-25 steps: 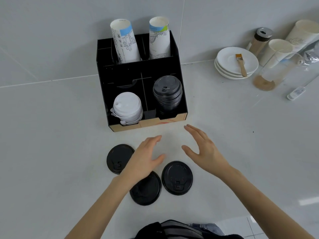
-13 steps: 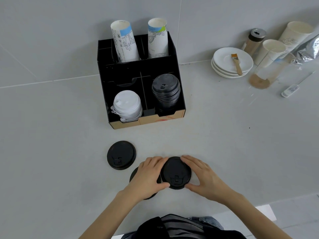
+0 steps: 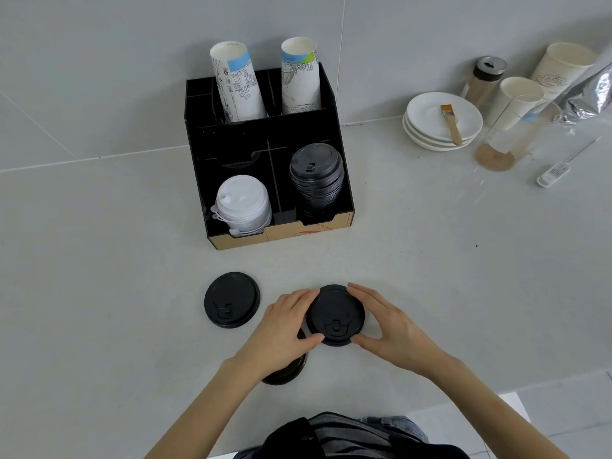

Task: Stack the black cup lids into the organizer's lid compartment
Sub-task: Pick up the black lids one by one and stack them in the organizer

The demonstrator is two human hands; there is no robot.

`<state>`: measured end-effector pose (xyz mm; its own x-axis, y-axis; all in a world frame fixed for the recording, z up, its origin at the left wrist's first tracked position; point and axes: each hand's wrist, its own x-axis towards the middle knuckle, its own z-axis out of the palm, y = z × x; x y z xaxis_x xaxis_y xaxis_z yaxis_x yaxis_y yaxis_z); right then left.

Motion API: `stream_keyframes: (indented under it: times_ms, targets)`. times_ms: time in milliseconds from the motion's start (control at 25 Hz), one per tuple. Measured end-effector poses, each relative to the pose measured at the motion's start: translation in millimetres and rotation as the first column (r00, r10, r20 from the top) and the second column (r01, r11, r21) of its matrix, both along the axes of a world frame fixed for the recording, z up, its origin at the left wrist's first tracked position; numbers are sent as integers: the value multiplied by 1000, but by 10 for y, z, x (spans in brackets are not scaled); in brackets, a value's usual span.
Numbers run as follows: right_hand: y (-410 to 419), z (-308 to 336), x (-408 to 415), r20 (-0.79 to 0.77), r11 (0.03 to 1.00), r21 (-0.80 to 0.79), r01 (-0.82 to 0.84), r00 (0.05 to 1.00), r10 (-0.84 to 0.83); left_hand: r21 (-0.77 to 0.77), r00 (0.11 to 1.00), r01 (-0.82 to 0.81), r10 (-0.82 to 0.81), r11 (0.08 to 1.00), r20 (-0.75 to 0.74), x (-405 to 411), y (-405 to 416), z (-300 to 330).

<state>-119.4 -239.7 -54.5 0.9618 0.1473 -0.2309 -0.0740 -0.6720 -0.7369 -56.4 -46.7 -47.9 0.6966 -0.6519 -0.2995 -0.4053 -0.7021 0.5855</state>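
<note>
A black cup lid (image 3: 335,314) sits near the counter's front, pinched between my left hand (image 3: 284,326) and my right hand (image 3: 389,329), fingers and thumbs on its rim. A second black lid (image 3: 231,299) lies flat to the left, untouched. A third black lid (image 3: 286,372) is mostly hidden under my left wrist. Further back stands the black organizer (image 3: 198,167); its front right compartment holds a stack of black lids (image 3: 316,173), its front left compartment a stack of white lids (image 3: 243,203).
Two paper cup stacks (image 3: 299,77) rise from the organizer's rear slots. At the back right are stacked white saucers (image 3: 427,127) with a brush (image 3: 451,123), paper cups (image 3: 516,101), a shaker jar (image 3: 485,79), a foil bag (image 3: 589,94) and a small white thermometer (image 3: 553,173).
Both hands dropped from above the counter onto the right-hand lid and closed on its rim. The lid has since shifted slightly, now overlapping the lid under my left wrist.
</note>
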Motion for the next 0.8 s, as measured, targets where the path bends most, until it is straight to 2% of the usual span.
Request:
stream_keyframes:
  times_ms: [400, 800]
  targets:
    - [-26, 297, 375, 114, 997, 62, 40, 992, -47, -168, 993, -107, 114, 980, 32, 322, -32, 241]
    - [-92, 622, 946, 266, 997, 54, 51, 962, -63, -335, 964, -186, 238, 923, 119, 795, -128, 505]
